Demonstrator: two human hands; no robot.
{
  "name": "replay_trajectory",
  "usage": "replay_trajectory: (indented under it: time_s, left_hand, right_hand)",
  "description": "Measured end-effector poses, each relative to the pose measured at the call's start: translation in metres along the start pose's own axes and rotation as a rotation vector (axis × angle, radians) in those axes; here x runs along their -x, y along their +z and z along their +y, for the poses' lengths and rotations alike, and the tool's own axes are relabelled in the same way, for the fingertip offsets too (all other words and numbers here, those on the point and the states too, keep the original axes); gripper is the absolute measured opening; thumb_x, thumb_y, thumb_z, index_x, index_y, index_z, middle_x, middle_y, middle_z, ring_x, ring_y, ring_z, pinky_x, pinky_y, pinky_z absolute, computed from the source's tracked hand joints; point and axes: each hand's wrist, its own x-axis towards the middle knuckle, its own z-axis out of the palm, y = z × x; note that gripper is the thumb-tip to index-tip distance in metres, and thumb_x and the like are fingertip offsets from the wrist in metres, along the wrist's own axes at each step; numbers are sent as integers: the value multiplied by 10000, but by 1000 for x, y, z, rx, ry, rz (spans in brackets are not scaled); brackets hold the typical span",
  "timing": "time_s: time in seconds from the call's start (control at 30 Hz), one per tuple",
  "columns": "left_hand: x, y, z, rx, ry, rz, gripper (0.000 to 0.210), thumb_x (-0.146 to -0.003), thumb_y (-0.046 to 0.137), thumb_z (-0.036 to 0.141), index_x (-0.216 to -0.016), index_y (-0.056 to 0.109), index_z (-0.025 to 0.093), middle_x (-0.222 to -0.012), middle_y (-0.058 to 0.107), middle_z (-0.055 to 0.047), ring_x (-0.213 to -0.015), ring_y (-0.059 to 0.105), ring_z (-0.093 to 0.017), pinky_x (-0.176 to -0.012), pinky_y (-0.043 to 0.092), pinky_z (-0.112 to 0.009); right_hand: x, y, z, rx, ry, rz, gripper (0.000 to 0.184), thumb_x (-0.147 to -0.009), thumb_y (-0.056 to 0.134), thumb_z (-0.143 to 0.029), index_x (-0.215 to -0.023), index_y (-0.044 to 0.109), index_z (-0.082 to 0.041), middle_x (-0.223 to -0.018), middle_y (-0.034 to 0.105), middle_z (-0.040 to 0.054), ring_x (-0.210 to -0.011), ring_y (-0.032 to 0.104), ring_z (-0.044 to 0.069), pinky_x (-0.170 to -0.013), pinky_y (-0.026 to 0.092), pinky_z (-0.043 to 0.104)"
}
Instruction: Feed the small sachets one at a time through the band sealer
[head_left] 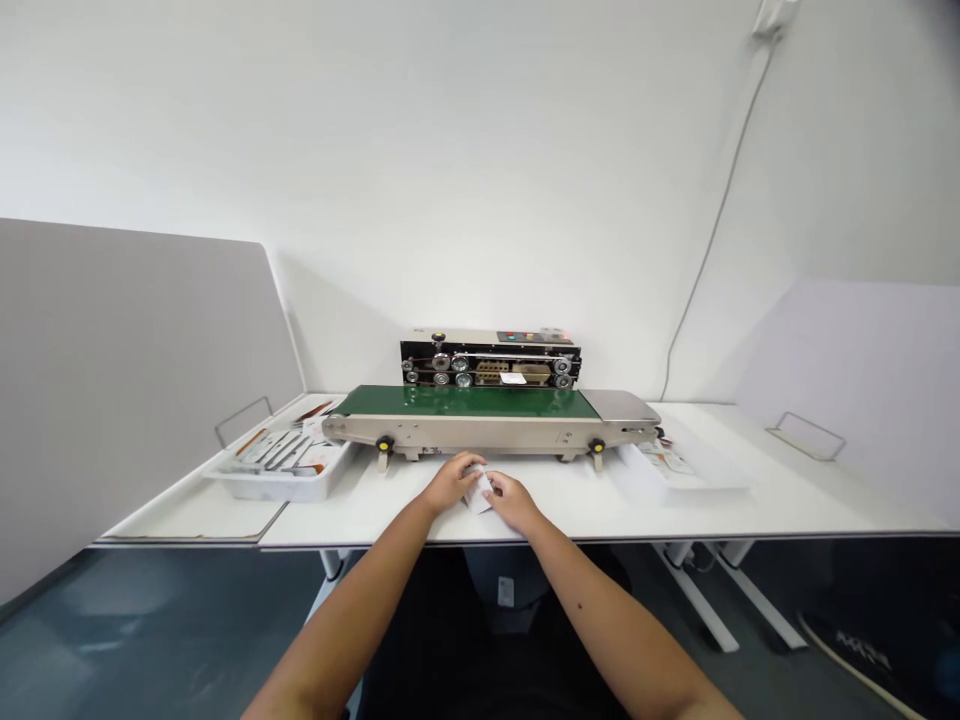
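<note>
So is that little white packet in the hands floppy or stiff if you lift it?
The small white packet looks thin and flat, so probably light and bendy. Both the left hand and right hand pinch it on the white table, so it may slide easily.

Packing workstation, workshop-type. Evidence: band sealer with green conveyor on white worktop; parts tray at left; grey partition screens; bare white walls.

A small white pouch sits flat on the white table, right at the near edge, just in front of the green-belted sealing machine. It's pinched between both hands, mostly covered, only its pale, slightly crumpled middle showing between the fingers.
</note>
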Motion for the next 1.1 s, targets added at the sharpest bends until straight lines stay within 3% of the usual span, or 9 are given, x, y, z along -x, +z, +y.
replay_trajectory:
  time_s: [0.13, 0.23, 0.4, 0.53, 0.7, 0.8, 0.93, 1.03, 1.1]
  left_hand:
    - [2, 2, 1, 77, -154, 0, 243, -810, 698, 384, -923, 632, 179, -740, 585, 19, -683, 525, -139, -629, 415, -235]
    - [3, 1, 0, 188, -194, -9, 330, -756, 748, 445, -843, 593, 167, -661, 528, 43, -601, 473, -109, -555, 353, -211]
    - [3, -3, -1, 242, -218, -83, 473, -694, 806, 495, -992, 683, 149, -645, 541, 42, -585, 482, -107, -550, 353, -213]
    - [5, -3, -1, 218, -233, -218, 430, -699, 804, 507, -898, 734, 133, -619, 563, 26, -565, 468, -100, -525, 314, -212]
    - [5, -1, -5, 315, -289, -179, 436, -730, 777, 540, -850, 620, 151, -569, 564, 45, -482, 450, -83, -473, 289, -197]
    - [4, 1, -7, 404, -302, -191, 469, -754, 756, 566, -896, 525, 183, -546, 582, 57, -426, 459, -84, -452, 289, -192]
    - [5, 4, -5, 481, -278, -241, 545, -671, 830, 569, -827, 474, 187, -645, 633, 30, -544, 586, -115, -543, 398, -218]
    - [6, 3, 0, 486, -235, -253, 525, -666, 844, 553, -804, 510, 172, -712, 652, 7, -653, 612, -130, -654, 452, -258]
    - [8, 2, 3, 472, -231, -272, 502, -694, 828, 551, -843, 549, 161, -772, 679, -23, -677, 604, -129, -675, 452, -265]
  right_hand:
    - [1, -4, 8, -304, 84, 87, 306, -792, 634, -365, -1022, 722, -183, -835, 701, 29, -752, 634, 193, -696, 481, 294]
    - [2, -6, 11, -417, 133, 122, 346, -771, 677, -426, -1001, 720, -172, -854, 717, 47, -786, 662, 211, -708, 502, 306]
    - [2, -6, 14, -417, 154, 171, 388, -744, 708, -490, -966, 711, -171, -783, 692, 30, -700, 638, 192, -626, 485, 281]
    - [4, -6, 14, -387, 173, 302, 383, -729, 718, -516, -908, 687, -178, -660, 612, -16, -571, 545, 150, -527, 415, 248]
    - [5, -9, 6, -480, 158, 337, 489, -770, 687, -571, -1064, 646, -182, -727, 652, 14, -587, 566, 157, -538, 425, 252]
    - [5, -9, 2, -450, 102, 253, 539, -741, 720, -559, -1119, 645, -182, -848, 705, 56, -691, 623, 187, -585, 458, 264]
    - [8, -6, -1, -313, 84, 214, 397, -743, 725, -531, -931, 684, -183, -864, 725, 61, -757, 638, 208, -638, 489, 285]
    - [8, -12, -6, -375, 114, 312, 436, -781, 670, -587, -974, 656, -196, -879, 722, 55, -654, 629, 174, -568, 471, 266]
    - [2, -30, -12, -419, 125, 352, 496, -769, 675, -621, -1023, 627, -198, -838, 713, 47, -564, 613, 152, -508, 451, 252]
